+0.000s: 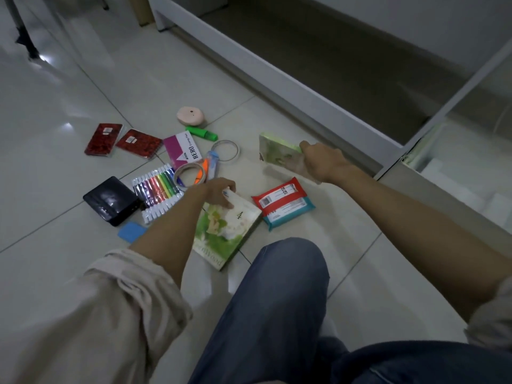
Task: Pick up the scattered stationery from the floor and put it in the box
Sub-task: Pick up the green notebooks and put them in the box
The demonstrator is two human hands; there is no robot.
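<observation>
Where glossy tile floor (pixel 69 87) spreads, left hand (pixel 219 191) grips notebook (pixel 224 231); right hand (pixel 322 162) grips booklet (pixel 277 149).

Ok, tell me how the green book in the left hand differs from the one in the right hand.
The book under the left hand, the near book, lies on the floor with its cover facing up, a "4" showing, gripped at its far corner. The far book is lifted clear of the floor and tilted in the right hand, gripped at one end. Both share pale green illustrated covers and look like one series.
</observation>
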